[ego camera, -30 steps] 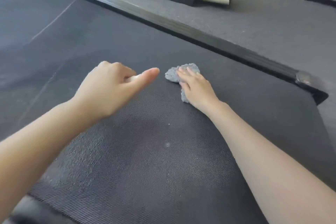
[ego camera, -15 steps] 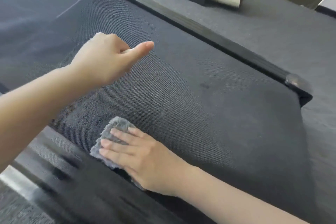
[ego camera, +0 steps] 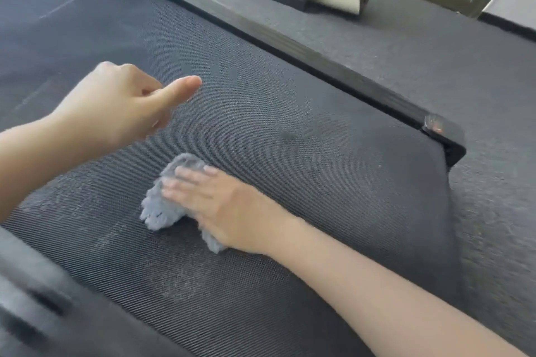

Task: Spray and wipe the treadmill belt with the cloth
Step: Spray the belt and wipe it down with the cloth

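Grey cloth [ego camera: 162,211] is off the near-left side rail [ego camera: 29,298] now and swept back right to the middle of the treadmill belt [ego camera: 333,182], right hand [ego camera: 223,206] pressing it down with straight fingers, while the left hand [ego camera: 116,104] hovers above, clenched on nothing, thumb sticking out.

Fluffy grey cloth [ego camera: 162,211], bunched up, sits left of centre in the frame, pinned under the flat right hand [ego camera: 229,206] onto the dark, finely ribbed treadmill belt [ego camera: 333,197], which runs from upper left to lower right.
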